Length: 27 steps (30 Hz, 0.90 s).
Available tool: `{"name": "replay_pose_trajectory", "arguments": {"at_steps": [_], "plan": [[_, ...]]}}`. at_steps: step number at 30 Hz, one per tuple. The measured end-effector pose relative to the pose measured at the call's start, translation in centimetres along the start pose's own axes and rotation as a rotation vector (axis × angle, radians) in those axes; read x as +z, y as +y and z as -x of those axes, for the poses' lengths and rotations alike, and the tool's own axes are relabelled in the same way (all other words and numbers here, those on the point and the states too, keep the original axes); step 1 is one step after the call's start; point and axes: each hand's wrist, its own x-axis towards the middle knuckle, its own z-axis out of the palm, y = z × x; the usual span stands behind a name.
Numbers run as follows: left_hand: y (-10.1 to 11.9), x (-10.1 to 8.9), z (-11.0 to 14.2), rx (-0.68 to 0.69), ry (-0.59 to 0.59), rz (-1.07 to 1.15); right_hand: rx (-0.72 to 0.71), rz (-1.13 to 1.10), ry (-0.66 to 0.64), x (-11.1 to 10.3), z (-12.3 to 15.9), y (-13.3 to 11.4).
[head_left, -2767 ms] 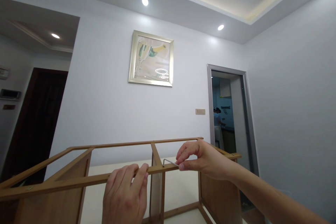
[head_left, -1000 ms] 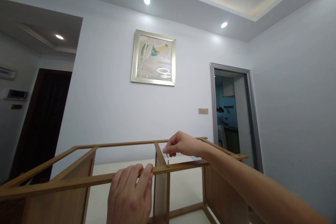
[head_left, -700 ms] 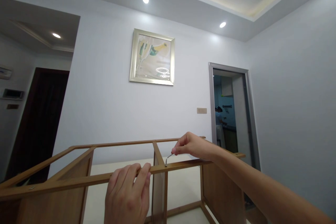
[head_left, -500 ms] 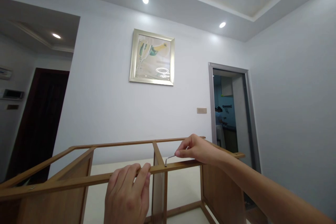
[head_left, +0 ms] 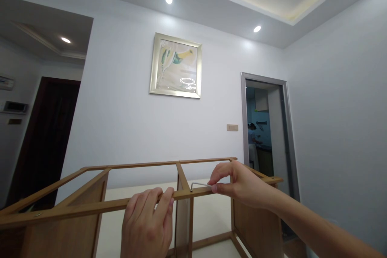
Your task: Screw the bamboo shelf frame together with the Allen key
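Note:
My right hand (head_left: 237, 183) pinches the long arm of an L-shaped hex key (head_left: 200, 184) between thumb and fingers. The key's short end points down into the near rail of a wooden shelf frame (head_left: 99, 208), where a crosspiece (head_left: 182, 179) meets that rail. To the left of this joint, my left hand (head_left: 148, 221) is wrapped over the same rail, its fingertips hidden on the far side. The frame has upright wooden panels and lies with its open rails on top. Further left on the near rail shows a small metal fastener (head_left: 38, 214).
A pale surface (head_left: 211, 213) lies beneath and behind the frame. Beyond stands a white wall with a framed picture (head_left: 175, 66) and a switch plate (head_left: 232, 127). Through the doorway (head_left: 260, 129) on the right a person (head_left: 252, 135) is in another room. A dark door (head_left: 45, 141) is at left.
My right hand has swung the hex key's long arm from upright beside the crosspiece over to the right and lower, toward me. My left hand keeps its place on the rail.

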Motion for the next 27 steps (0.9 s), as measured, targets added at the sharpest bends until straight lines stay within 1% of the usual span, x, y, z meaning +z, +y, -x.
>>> {"name": "replay_pose_trajectory", "arguments": {"at_steps": [7, 14, 19, 23, 27], "plan": [[0.1, 0.1, 0.1, -0.004, 0.006, -0.004, -0.085, 0.004, -0.023, 0.4, 0.5, -1.4], [0.1, 0.1, 0.1, -0.013, -0.003, 0.002, -0.147, -0.078, -0.080, 1.0, -0.5, -2.6], [0.4, -0.1, -0.1, -0.019, 0.008, 0.009, -0.131, 0.003, -0.133, 1.6, -1.6, -3.6], [0.7, -0.2, -0.4, -0.036, 0.021, 0.023, -0.132, 0.054, -0.131, 2.5, -2.8, -3.7], [0.8, -0.2, -0.6, -0.039, 0.022, 0.038, -0.107, 0.116, -0.159, 3.3, -4.1, -3.8]]}}
